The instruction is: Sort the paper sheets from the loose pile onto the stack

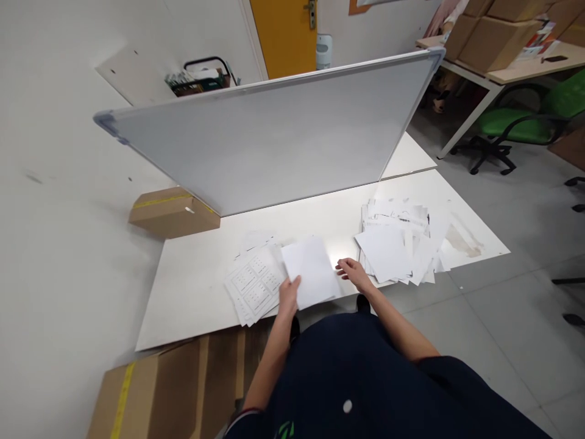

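My left hand [289, 296] grips the lower left edge of a stack of white paper [311, 268], thumb on top and the other fingers underneath. Just right of that stack, my right hand [354, 272] hovers with its fingers slightly curled and apart, holding nothing that I can see. Printed sheets [256, 283] with boxed tables lie fanned on the white table [192, 286], to the left of the held paper. On the right side of the table is a larger, messy pile of paper [388, 253], its sheets turned at various angles.
A whiteboard [274, 134] stands upright along the back of the table. One cardboard box [173, 213] sits at the table's back left corner, and more boxes [150, 390] stand below its front left edge. To the far right are a green chair [516, 122] and a desk [516, 72] with boxes.
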Tool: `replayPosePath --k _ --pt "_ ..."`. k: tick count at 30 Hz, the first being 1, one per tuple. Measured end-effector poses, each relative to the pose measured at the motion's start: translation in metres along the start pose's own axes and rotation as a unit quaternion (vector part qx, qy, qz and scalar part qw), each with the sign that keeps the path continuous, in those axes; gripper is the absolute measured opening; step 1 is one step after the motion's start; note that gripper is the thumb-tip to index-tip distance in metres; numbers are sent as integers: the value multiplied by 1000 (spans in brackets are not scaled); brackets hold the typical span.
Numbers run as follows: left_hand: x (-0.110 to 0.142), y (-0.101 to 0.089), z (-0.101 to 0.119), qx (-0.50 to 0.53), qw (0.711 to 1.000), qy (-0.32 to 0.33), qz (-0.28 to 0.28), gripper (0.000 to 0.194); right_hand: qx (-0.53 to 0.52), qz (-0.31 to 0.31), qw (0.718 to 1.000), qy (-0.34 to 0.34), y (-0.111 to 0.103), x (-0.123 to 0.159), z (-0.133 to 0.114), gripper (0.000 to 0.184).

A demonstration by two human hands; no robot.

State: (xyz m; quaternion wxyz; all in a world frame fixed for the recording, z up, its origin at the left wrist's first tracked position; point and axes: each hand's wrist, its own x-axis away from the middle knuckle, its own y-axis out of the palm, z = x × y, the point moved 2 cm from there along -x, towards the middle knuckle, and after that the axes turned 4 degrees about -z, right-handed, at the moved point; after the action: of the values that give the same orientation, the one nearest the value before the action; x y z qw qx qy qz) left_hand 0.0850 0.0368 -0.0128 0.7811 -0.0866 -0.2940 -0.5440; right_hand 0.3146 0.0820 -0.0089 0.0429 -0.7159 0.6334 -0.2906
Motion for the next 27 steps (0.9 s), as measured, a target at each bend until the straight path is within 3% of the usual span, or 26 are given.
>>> replayPosePath --k 3,6,8,10,13,17,21,27 --pt "-14 -66 10 -36 989 40 141 38 100 90 991 25 -25 -9 17 33" --pt "-24 -123 20 -199 944 56 258 40 281 192 938 60 -52 -21 37 40" --pt "-28 -145 24 -241 927 48 282 47 353 212 908 82 -58 -28 47 44" --pt "-28 -156 26 -274 914 31 298 62 377 212 895 106 -59 -34 52 45" --pt "-23 -156 25 -323 890 12 320 81 384 208 890 132 -56 -38 52 42" --pt "-9 -144 21 -384 849 24 363 80 372 186 898 142 -59 -39 47 37" --pt "0 -126 20 -426 820 105 367 72 337 134 921 144 -68 -41 44 34" --pt "3 -86 25 -424 825 241 287 66 309 134 929 151 -74 -44 46 32"
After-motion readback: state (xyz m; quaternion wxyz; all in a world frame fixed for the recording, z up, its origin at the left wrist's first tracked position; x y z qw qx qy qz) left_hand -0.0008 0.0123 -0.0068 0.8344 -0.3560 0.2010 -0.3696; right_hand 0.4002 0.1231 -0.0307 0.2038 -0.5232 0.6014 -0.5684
